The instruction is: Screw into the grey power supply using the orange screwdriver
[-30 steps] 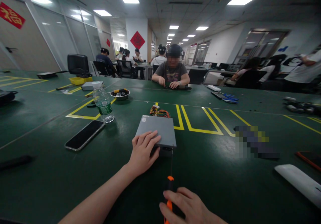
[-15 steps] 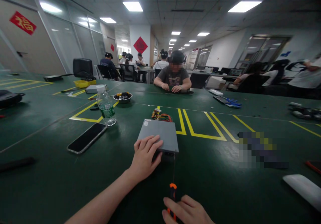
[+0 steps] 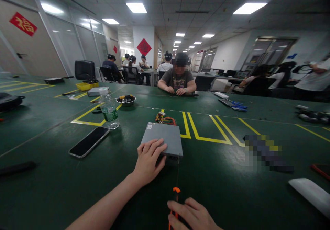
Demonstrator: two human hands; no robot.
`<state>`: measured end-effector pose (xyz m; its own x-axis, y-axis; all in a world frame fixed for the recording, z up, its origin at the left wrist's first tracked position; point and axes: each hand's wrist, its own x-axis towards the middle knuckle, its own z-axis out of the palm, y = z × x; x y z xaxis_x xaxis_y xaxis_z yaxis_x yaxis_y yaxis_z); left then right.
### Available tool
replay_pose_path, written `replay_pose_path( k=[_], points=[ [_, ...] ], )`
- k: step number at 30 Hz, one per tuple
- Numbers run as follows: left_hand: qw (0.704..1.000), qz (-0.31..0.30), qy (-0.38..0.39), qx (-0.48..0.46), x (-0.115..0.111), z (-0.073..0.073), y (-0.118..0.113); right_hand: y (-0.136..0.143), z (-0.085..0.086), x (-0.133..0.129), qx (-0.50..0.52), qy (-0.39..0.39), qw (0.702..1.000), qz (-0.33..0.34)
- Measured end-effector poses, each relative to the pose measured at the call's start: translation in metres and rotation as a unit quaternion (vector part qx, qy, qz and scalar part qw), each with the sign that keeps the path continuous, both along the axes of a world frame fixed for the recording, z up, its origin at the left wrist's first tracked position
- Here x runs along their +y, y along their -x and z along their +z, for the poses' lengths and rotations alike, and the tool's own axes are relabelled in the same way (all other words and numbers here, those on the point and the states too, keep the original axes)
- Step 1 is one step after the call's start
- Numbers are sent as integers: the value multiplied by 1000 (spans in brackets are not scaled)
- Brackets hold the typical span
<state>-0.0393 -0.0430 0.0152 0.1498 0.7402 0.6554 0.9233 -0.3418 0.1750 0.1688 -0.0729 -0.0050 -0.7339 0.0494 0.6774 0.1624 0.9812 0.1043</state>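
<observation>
A grey metal box [image 3: 168, 137] lies flat on the green table, with a bundle of coloured wires [image 3: 166, 119] at its far side. My left hand [image 3: 151, 159] rests on the box's near left corner, fingers over the top and thumb at the near edge. In my right hand [image 3: 189, 214] is a screwdriver [image 3: 175, 197] with an orange and black handle. Its thin shaft points away from me, and the tip reaches the near right corner of the box. Whether the tip sits in a screw is too small to tell.
Left of the box are a phone [image 3: 89, 142], a plastic bottle [image 3: 110, 111] and a metal bowl [image 3: 125, 100] of small parts. A white object [image 3: 309, 194] lies at the right. Across the table sits a person [image 3: 177, 77].
The fingers of my right hand have shifted slightly on the screwdriver, and its handle has tilted a little, the near end leftward. My left hand and the box look unmoved.
</observation>
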Motion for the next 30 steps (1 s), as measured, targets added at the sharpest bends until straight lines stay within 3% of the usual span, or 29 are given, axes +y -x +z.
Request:
replay_pose_path(
  k=[5,12,18,22,30],
  points=[
    [1000,0,3,-1,-1,0,0,-6,-2,-1,18,11,999,24],
    [1000,6,6,-6,0,0,0,-7,13,-8,-36,39,999,-9],
    [1000,4,4,-6,0,0,0,-3,7,-4,18,42,999,4],
    [1000,0,7,-7,0,1,0,-4,7,-5,-22,64,998,-14],
    [1000,3,10,-6,0,0,0,-8,18,-10,-54,18,998,-9]
  ],
)
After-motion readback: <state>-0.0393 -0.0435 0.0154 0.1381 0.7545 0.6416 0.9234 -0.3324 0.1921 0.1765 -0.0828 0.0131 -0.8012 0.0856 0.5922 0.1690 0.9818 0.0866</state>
